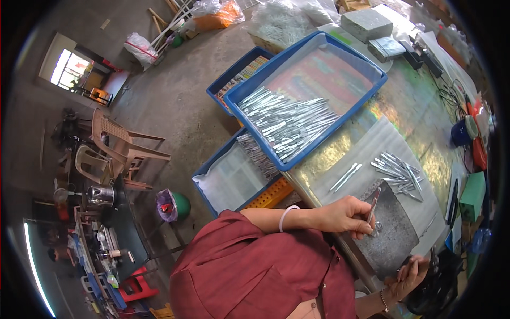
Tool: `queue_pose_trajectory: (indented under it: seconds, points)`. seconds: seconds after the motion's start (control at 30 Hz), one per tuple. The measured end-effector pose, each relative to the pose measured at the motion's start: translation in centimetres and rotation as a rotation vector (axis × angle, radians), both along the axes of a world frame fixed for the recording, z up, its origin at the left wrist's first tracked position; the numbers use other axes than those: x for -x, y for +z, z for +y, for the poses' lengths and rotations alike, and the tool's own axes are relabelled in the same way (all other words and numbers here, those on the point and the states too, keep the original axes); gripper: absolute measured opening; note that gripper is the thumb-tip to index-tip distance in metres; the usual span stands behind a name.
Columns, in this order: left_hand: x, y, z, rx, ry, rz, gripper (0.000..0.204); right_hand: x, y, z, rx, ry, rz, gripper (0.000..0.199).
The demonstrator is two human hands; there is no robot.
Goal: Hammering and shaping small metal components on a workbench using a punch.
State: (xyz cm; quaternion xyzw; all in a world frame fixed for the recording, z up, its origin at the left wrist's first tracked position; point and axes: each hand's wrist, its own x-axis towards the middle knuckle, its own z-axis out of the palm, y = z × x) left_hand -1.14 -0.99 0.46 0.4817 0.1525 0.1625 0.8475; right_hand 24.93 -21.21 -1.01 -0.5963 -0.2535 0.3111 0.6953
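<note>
My left hand (348,217), with a pale bangle at its wrist, pinches a slim silver metal piece (374,202) upright above a dark grey slab (390,228). A small shiny ring-like bit (377,228) shows just beneath those fingers. At the slab's near right edge my right hand (411,274) is curled closed around something dark, mostly hidden by the fingers. Beyond the slab, a loose heap of similar slim silver pieces (398,173) lies on a white sheet (340,183). A few more pieces (345,177) lie apart to its left.
A blue tray (305,151) full of slim metal pieces overhangs the table's left side. Lower blue trays (207,181) stand beneath it. To the right are a green box (472,196), a dark blue cup (465,131) and cables. Grey blocks (366,25) sit at the far end.
</note>
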Motion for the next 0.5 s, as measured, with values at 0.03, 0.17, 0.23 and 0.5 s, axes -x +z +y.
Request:
queue_pose_trajectory:
  seconds: [0.03,0.17,0.23,0.5]
  points:
    - [0.1,0.2,0.2,0.013,-0.026,-0.001,0.011,0.8,0.3,0.3,0.013,-0.026,-0.001,0.010]
    - [0.6,0.7,1.4,0.161,-0.040,0.063,0.013,4.8,1.2,3.4,0.186,-0.035,0.076,0.023]
    - [0.8,1.0,1.5,0.251,0.015,0.125,0.017,6.8,1.1,5.5,0.150,0.048,0.051,0.020]
    - [-0.1,-2.5,0.7,0.667,-0.007,-0.087,0.014,11.0,3.8,9.0,0.015,0.305,0.300,0.008]
